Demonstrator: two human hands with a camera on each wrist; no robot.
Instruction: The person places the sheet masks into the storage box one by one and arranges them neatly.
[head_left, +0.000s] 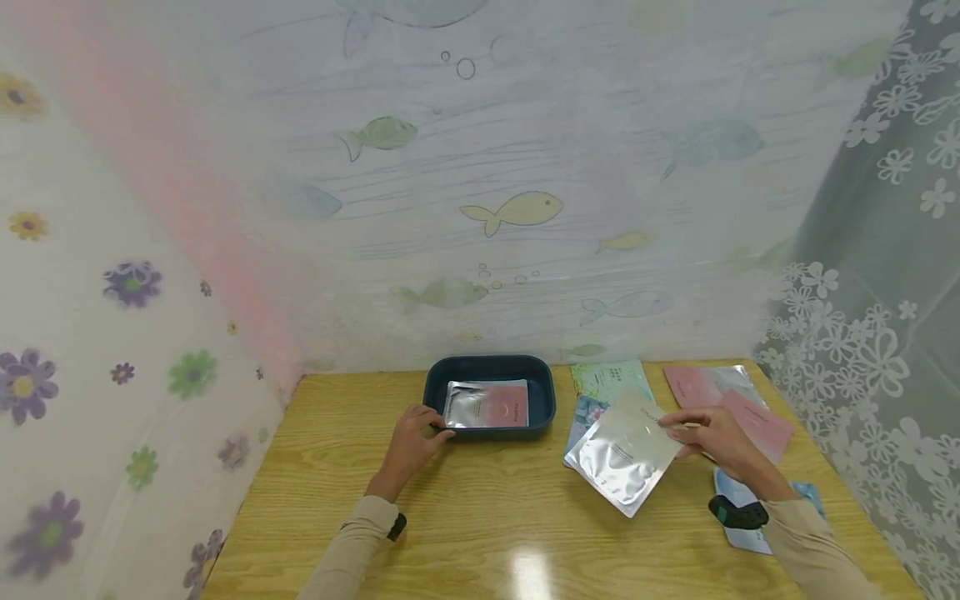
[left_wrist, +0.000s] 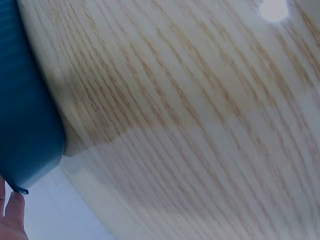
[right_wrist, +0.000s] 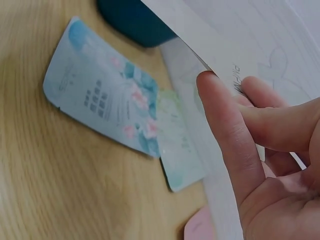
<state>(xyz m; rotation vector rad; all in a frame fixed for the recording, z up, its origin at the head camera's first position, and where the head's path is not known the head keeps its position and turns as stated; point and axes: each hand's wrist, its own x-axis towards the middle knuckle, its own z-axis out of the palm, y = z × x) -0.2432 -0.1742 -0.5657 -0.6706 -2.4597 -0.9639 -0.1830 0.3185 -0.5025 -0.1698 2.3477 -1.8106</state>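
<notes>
My left hand [head_left: 411, 446] is at the near left corner of a dark blue plastic bin [head_left: 551, 400]. Its thumb and fingers pinch the rim, as the left wrist view shows at the bin's corner [left_wrist: 35, 145]. Inside the bin lies a silver and pink sheet mask packet [head_left: 487, 405]. On the right, my right hand [head_left: 708, 435] pinches a silver and cream sheet mask packet [head_left: 628, 454] by its edge, tilted above the table. Below it, partly covered, are a blue floral packet [right_wrist: 107, 95] and a green packet [head_left: 611, 379].
Pink packets [head_left: 757, 423] overlap at the table's right back, one with silver [head_left: 705, 382]. Light blue packets [head_left: 738, 492] lie under the right wrist. The wooden table [head_left: 480, 517] ends against a fish-patterned curtain [head_left: 517, 275] at the back.
</notes>
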